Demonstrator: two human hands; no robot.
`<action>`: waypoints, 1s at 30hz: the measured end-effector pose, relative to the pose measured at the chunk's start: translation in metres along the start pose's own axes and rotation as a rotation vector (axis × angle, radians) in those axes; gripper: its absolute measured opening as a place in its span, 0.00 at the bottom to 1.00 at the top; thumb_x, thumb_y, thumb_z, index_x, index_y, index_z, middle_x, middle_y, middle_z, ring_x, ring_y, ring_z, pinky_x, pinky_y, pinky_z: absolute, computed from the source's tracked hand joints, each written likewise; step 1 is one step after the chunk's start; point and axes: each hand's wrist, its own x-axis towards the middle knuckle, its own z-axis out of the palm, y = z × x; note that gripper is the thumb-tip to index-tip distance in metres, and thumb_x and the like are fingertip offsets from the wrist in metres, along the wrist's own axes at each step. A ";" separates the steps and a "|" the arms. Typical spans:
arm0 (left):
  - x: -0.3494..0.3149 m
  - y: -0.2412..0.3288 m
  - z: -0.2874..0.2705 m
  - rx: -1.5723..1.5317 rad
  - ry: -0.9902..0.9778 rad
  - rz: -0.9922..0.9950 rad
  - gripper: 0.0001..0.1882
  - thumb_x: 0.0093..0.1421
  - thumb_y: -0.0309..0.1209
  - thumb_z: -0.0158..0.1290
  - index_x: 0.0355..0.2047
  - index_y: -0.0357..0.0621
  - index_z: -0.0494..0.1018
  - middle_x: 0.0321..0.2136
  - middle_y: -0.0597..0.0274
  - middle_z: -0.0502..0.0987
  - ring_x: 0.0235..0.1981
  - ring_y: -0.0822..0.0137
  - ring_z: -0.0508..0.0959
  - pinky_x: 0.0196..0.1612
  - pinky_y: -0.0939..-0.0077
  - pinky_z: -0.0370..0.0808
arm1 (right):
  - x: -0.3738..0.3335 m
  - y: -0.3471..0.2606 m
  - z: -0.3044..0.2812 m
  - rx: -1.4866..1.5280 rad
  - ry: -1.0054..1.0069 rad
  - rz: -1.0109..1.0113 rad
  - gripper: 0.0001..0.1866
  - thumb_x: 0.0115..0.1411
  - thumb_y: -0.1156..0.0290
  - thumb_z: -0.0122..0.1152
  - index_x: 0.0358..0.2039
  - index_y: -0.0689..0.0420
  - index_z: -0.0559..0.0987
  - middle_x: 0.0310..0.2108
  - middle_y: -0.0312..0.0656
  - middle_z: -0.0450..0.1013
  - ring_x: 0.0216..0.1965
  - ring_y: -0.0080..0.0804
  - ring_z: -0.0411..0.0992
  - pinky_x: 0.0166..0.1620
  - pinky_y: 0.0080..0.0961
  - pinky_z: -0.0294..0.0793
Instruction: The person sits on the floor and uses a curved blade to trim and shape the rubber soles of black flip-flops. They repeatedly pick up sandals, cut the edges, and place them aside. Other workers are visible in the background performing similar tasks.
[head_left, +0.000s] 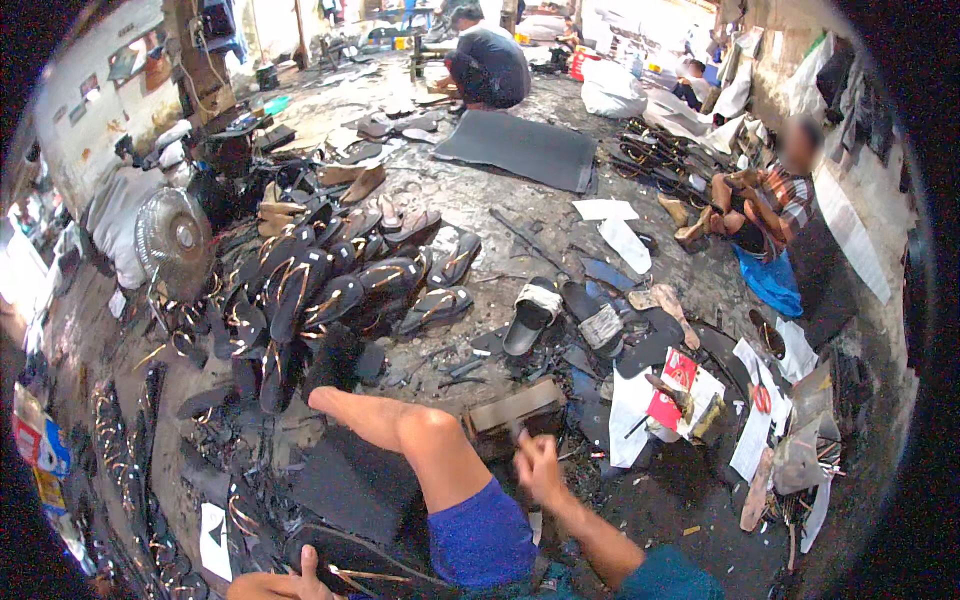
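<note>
At the lower edge, my left hand (305, 578) is closed on a black sandal (365, 555) with gold trim on its strap, the thumb lying over it; the other fingers are mostly hidden. My right hand (540, 472) is closed beside my bare knee, just in front of a worn wooden block (518, 408). A small dark piece juts from its fingers toward the block, too small to name. Under my bent leg lies a dark sheet (350, 485).
A heap of black sandals (335, 285) lies ahead on the left, beside a fan (174, 245). Slides (533, 318), papers (630, 415) and scissors (762, 400) litter the right. One person (780, 205) sits at right; another (490, 62) crouches beyond a black mat (520, 150).
</note>
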 end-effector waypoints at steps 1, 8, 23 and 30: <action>0.003 -0.003 -0.007 0.009 0.014 -0.014 0.16 0.59 0.32 0.63 0.45 0.50 0.71 0.28 0.67 0.73 0.21 0.72 0.75 0.20 0.78 0.76 | 0.035 -0.014 -0.013 -0.214 0.011 0.112 0.26 0.62 0.70 0.60 0.61 0.56 0.70 0.43 0.50 0.64 0.37 0.48 0.73 0.37 0.39 0.77; 0.050 -0.055 -0.017 0.130 0.246 0.208 0.41 0.59 0.48 0.62 0.61 0.32 0.59 0.52 0.50 0.71 0.49 0.61 0.73 0.46 0.66 0.74 | -0.011 0.013 -0.021 -0.410 -0.252 0.105 0.32 0.58 0.73 0.62 0.62 0.62 0.65 0.45 0.52 0.61 0.40 0.50 0.74 0.35 0.42 0.77; -0.015 0.062 -0.069 -0.205 0.034 0.140 0.19 0.66 0.38 0.56 0.51 0.39 0.71 0.42 0.60 0.81 0.39 0.66 0.82 0.43 0.70 0.82 | -0.039 -0.260 -0.055 0.543 -0.809 -0.319 0.18 0.56 0.72 0.67 0.49 0.57 0.80 0.39 0.46 0.77 0.30 0.36 0.77 0.34 0.27 0.78; -0.040 0.036 -0.093 -0.231 0.084 0.062 0.19 0.65 0.34 0.57 0.52 0.41 0.68 0.42 0.59 0.79 0.40 0.66 0.82 0.44 0.68 0.82 | -0.060 -0.262 -0.056 0.467 -1.047 -0.222 0.18 0.55 0.73 0.68 0.48 0.56 0.81 0.30 0.42 0.76 0.22 0.29 0.73 0.27 0.24 0.75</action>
